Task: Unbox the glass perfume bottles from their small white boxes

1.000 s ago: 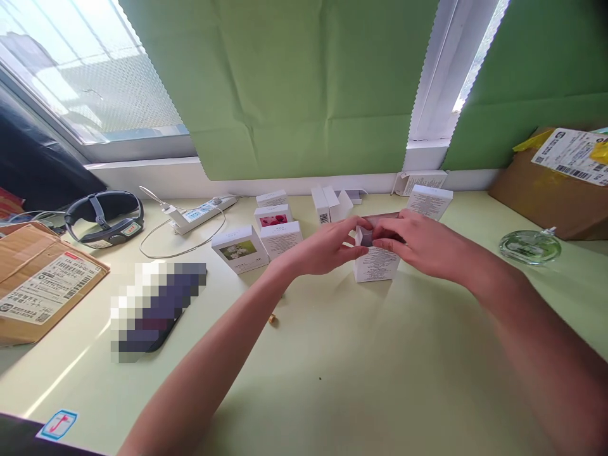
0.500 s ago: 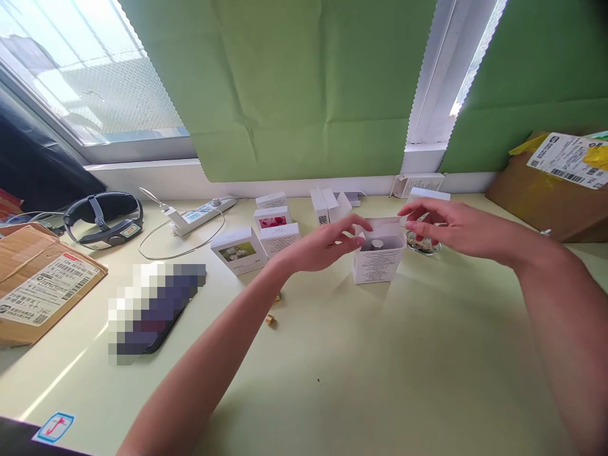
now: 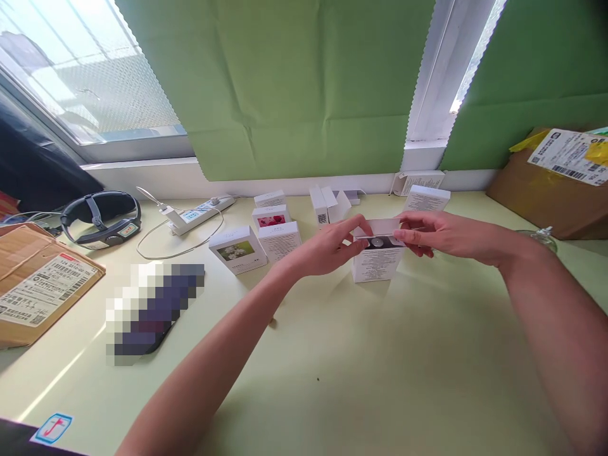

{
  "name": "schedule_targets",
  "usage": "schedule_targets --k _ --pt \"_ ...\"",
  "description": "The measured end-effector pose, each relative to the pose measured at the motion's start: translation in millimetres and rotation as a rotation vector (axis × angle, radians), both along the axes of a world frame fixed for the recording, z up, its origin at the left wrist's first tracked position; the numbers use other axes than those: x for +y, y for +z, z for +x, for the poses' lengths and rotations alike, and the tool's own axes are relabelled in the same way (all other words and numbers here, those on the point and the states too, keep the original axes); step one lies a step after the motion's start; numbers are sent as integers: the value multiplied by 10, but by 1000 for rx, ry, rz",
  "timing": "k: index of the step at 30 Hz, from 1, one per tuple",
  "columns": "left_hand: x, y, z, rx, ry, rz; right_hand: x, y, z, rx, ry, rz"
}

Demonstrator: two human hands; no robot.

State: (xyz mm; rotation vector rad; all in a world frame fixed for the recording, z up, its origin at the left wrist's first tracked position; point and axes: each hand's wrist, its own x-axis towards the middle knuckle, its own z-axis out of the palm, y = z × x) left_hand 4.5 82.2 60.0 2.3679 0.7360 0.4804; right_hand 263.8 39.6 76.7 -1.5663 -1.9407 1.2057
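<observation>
A small white printed box [image 3: 377,266] stands upright on the table with its top partly open. Its lid flap [image 3: 379,225] leans up at the back. Inside, a round greyish cap [image 3: 377,242] shows; whatever is below it is hidden. My left hand [image 3: 332,248] grips the box's upper left side, thumb and forefinger at the flap's edge. At the upper right, my right hand [image 3: 434,233] holds the flap's other edge between thumb and fingers. Behind the right hand stands another white box [image 3: 427,199].
Several white boxes, one with a white-flower picture [image 3: 239,251], stand left of my hands. Further left are a pixelated dark object [image 3: 156,316], a power strip [image 3: 202,214], a head strap [image 3: 102,221] and a brown parcel [image 3: 47,285]. A large carton [image 3: 546,190] sits at right.
Both hands have closed in on the box; my right hand has moved left onto the flap. The flap now tilts lower and further forward over the opening.
</observation>
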Motion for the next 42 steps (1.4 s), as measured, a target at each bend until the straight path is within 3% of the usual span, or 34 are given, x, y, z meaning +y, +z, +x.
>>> schedule_targets --k 10,18,23,35,42 --pt "43 31 -45 -11 -79 87 23 -48 -45 -81 11 -13" --pt "16 17 -35 -60 -20 56 -18 38 -106 18 -118 79" --pt "6 39 -34 -103 -7 15 -35 77 -132 141 -92 65" --pt "29 6 -18 -46 -88 -17 -25 73 -110 -47 38 86" --pt "26 27 -19 -61 -65 -7 -10 79 -124 -118 13 76"
